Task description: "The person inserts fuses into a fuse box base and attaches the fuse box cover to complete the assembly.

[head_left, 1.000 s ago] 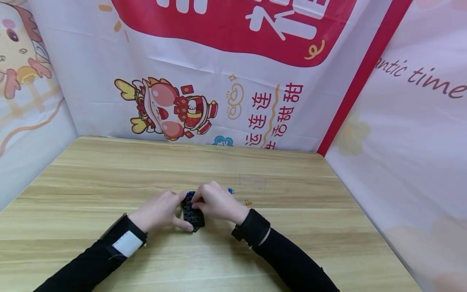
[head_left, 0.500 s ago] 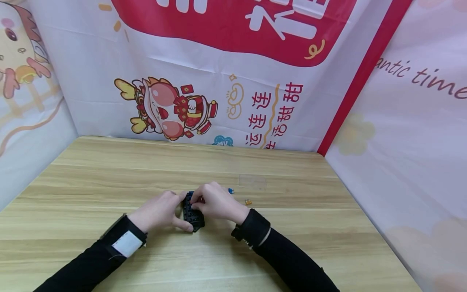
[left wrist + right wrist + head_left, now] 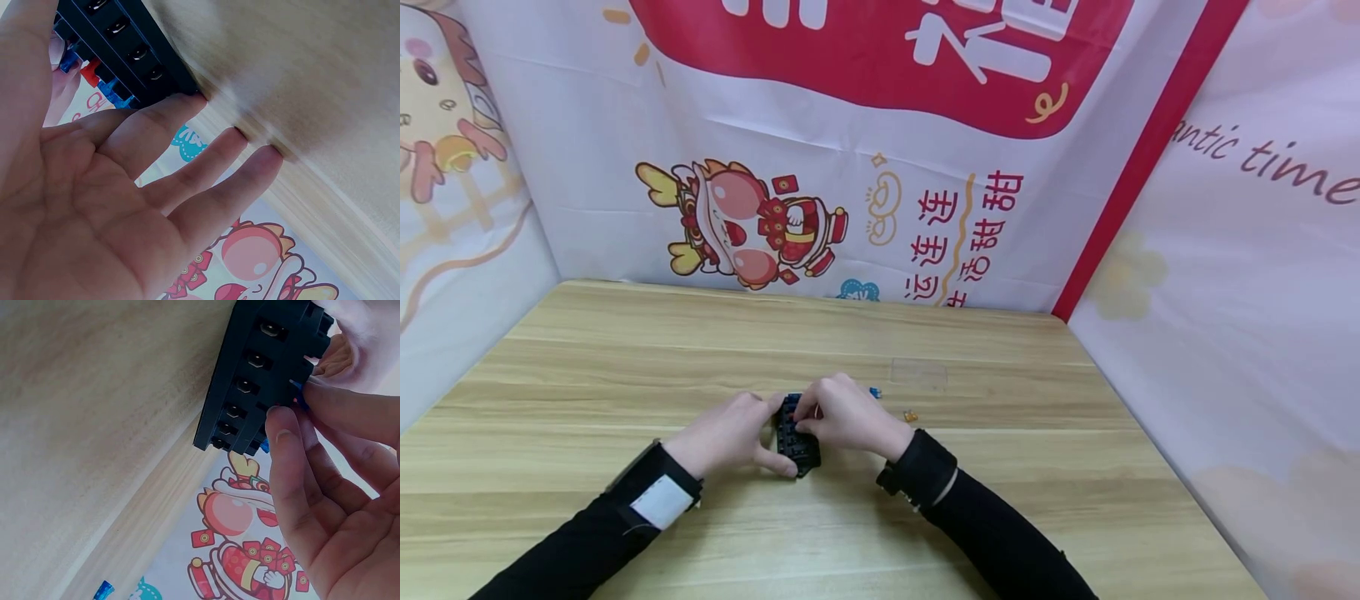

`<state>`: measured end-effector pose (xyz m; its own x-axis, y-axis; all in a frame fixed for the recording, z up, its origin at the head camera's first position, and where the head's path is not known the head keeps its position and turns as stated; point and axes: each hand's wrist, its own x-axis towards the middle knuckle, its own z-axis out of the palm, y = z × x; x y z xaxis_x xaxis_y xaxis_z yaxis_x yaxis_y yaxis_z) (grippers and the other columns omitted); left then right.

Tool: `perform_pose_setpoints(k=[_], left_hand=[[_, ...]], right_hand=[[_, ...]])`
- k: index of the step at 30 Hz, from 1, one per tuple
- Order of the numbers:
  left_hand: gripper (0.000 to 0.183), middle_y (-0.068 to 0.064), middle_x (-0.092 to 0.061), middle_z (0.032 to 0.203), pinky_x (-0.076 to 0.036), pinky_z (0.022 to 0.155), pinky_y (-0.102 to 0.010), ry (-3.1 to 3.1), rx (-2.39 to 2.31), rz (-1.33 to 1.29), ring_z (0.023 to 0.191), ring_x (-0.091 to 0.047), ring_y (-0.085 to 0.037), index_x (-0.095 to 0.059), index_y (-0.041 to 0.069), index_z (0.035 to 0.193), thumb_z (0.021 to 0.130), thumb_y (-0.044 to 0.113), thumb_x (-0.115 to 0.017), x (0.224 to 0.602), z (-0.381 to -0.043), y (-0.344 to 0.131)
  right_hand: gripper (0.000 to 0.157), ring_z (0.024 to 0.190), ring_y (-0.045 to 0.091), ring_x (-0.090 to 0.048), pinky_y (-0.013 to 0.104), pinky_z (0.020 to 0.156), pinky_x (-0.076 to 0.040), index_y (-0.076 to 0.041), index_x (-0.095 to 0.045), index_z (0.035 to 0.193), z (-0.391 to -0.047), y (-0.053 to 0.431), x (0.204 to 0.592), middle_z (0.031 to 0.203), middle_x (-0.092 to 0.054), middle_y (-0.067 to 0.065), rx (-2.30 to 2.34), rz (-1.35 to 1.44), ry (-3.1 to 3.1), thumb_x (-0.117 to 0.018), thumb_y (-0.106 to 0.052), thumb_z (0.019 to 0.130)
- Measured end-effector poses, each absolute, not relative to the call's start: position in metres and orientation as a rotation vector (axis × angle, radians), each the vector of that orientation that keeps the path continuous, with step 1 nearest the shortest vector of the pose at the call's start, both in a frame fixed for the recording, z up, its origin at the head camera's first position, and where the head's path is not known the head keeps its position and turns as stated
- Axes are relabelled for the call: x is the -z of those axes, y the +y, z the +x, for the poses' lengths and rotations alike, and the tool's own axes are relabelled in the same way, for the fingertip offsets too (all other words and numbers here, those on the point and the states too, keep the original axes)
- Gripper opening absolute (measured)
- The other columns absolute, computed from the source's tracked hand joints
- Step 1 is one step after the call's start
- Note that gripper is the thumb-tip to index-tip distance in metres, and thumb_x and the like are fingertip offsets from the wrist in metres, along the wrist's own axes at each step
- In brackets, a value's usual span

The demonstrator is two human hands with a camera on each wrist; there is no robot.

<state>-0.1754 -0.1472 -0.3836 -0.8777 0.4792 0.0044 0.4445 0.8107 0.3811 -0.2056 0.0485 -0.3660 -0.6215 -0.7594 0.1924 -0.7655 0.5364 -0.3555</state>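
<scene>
A black fuse block [image 3: 797,448] with screw terminals along its sides lies on the wooden table. My left hand [image 3: 733,433] holds it by the ends, thumb at the near end and index finger at the far one; the other fingers spread past it. Over the block's upper half, my right hand [image 3: 848,417] pinches a small blue blade fuse [image 3: 300,395] between thumb and fingers, right at a slot. In the left wrist view a red blade fuse [image 3: 90,73] and another blue fuse [image 3: 114,95] sit in the block towards its far end. The right fingers hide most of the pinched fuse.
Right of the block, a loose blue fuse [image 3: 876,392] and an orange fuse [image 3: 910,415] lie on the table [image 3: 1000,500]. Behind them is a flat transparent rectangle [image 3: 919,375]. A printed cloth backdrop [image 3: 760,108] rises at the table's far edge.
The right fingers shift slightly over the block, and a bit of red beside them shows more than half a second ago. The left hand and the block keep their places.
</scene>
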Motion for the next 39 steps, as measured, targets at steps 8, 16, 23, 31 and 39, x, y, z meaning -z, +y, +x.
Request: perform_pose_setpoints(k=[8,16,23,31,39], left_hand=[[0.093,0.001,-0.052,0.08,-0.036,0.061,-0.031,2.905,-0.569,0.734,0.071,-0.047,-0.013,-0.054,0.002,0.128,0.061,0.063,-0.076,0.3836,-0.1729,-0.1455],[0.09,0.001,-0.052,0.076,-0.036,0.059,-0.03,2.903,-0.592,0.731,0.068,-0.046,-0.013,-0.055,0.003,0.126,0.062,0.062,-0.077,0.3839,-0.1736,-0.1454],[0.086,0.001,-0.052,0.079,-0.036,0.06,-0.031,2.901,-0.594,0.739,0.069,-0.046,-0.013,-0.056,0.005,0.123,0.062,0.062,-0.077,0.3834,-0.1748,-0.1459],[0.078,0.003,-0.057,0.086,-0.037,0.064,-0.031,2.902,-0.63,0.76,0.073,-0.047,-0.013,-0.056,0.01,0.117,0.062,0.061,-0.077,0.3837,-0.1758,-0.1453],[0.078,0.002,-0.055,0.083,-0.036,0.063,-0.031,2.897,-0.619,0.757,0.072,-0.047,-0.013,-0.056,0.01,0.117,0.062,0.061,-0.077,0.384,-0.1747,-0.145]], right_hand=[[0.005,0.077,-0.003,-0.057,0.01,0.066,-0.04,-0.012,-0.075,0.088,-0.2049,0.0505,0.3665,0.082,-0.066,-0.01,-0.642,1.401,-2.72,-0.072,-0.012,0.084],[0.009,0.083,-0.002,-0.059,0.009,0.07,-0.04,-0.011,-0.075,0.092,-0.2058,0.05,0.3677,0.088,-0.067,-0.008,-0.602,1.444,-2.67,-0.071,-0.007,0.084],[0.012,0.085,-0.001,-0.06,0.008,0.07,-0.04,-0.011,-0.076,0.09,-0.2074,0.052,0.3669,0.088,-0.067,-0.007,-0.588,1.457,-2.644,-0.069,-0.004,0.084],[0.016,0.086,0.002,-0.06,0.009,0.071,-0.04,-0.011,-0.076,0.092,-0.2064,0.0531,0.3661,0.089,-0.065,-0.006,-0.506,1.498,-2.597,-0.066,-0.001,0.083],[0.02,0.071,0.0,-0.052,0.008,0.059,-0.038,-0.01,-0.077,0.089,-0.2024,0.0506,0.3687,0.083,-0.061,-0.006,-0.479,1.489,-2.577,-0.063,0.002,0.079]])
